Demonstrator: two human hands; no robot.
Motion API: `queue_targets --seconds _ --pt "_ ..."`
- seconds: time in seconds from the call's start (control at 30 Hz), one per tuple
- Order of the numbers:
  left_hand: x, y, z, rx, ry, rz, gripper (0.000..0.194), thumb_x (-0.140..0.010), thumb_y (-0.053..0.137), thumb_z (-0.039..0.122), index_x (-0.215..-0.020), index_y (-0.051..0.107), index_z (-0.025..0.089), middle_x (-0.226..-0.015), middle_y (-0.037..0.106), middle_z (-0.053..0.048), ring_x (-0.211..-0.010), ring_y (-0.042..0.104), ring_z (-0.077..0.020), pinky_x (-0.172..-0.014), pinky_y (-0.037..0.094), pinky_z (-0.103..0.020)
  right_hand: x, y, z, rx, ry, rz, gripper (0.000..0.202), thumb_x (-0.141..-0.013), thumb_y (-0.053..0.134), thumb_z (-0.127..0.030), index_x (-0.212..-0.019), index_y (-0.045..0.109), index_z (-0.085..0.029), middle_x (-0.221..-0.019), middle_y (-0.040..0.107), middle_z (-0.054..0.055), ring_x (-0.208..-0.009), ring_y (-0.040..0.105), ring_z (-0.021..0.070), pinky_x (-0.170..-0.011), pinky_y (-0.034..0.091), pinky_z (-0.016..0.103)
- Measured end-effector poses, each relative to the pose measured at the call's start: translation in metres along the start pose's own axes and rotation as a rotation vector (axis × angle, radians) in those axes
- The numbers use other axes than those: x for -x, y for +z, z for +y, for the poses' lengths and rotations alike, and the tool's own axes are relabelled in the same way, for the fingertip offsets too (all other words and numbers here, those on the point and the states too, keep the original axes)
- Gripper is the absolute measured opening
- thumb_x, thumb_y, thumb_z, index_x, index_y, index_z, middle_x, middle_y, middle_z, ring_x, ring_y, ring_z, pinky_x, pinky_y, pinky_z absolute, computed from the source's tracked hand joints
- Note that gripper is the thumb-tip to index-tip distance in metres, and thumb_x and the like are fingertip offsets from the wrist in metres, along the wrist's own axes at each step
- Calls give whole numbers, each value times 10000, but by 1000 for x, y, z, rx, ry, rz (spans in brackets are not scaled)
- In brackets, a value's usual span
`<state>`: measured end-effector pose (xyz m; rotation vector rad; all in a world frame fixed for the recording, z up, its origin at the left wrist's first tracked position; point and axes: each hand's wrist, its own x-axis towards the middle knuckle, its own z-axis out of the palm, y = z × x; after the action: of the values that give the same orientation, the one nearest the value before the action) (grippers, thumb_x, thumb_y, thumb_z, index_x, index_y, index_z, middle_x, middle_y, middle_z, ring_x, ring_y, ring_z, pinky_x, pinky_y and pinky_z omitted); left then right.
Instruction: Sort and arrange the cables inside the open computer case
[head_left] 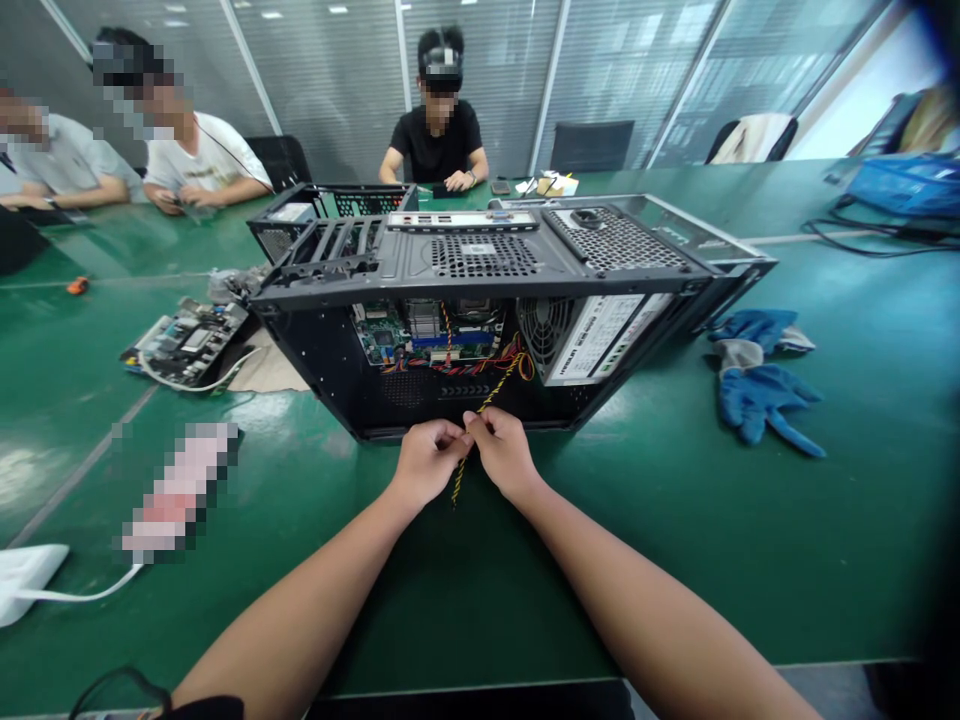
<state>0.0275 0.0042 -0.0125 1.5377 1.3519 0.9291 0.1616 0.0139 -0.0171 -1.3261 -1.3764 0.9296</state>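
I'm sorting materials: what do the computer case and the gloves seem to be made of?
The computer case looks like dark painted sheet metal, given its thin edges and punched holes. The gloves seem to be fabric, from their soft grey cuffs, with a matte blue coating, perhaps rubber.

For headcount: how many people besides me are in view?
3: person in black opposite, person in white at left, another person cut off at the left edge. Others could be out of view.

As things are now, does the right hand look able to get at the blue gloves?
Likely yes: the blue gloves lie to the right of the computer case, not behind it. The right hand would first have to release the yellow-and-black wire.
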Motion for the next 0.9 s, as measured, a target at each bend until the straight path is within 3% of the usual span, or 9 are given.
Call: queue_targets --seconds 0.2,0.4,0.7,0.9 --pt "0 -2 2 -23 28 -30 187 -809 574 282 -711 653 145 -593 631 -11 -507 524 -104 -518 393 -221 0 0 0 0 3 -14 383 -834 539 -434 -538 428 -219 -508 462 -32 -521 407 128 -530 321 279" --pt "0 -4 5 -24 34 44 168 -750 656 311 -694 664 153 -600 629 3 -526 521 -106 -530 380 -222 0 0 -1 11 5 18 396 -818 560 -442 -523 432 -212 -498 430 -40 -514 381 120 -520 306 277" --pt "-4 -6 0 -18 35 -23 180 -745 670 327 -704 706 156 -662 680 -21 -572 557 -125 -589 426 -248 1 0 1 18 8 6 385 -816 571 -435 -522 481 -203 -508 486 -23 -522 418 127 -537 334 279" --pt "-3 -6 5 -30 36 -69 149 -771 588 229 -687 685 154 -638 664 -18 -553 541 -116 -547 402 -227 1 0 0 6 7 -8 385 -826 563 -427 -521 485 -205 -497 497 -21 -514 425 127 -534 333 277"
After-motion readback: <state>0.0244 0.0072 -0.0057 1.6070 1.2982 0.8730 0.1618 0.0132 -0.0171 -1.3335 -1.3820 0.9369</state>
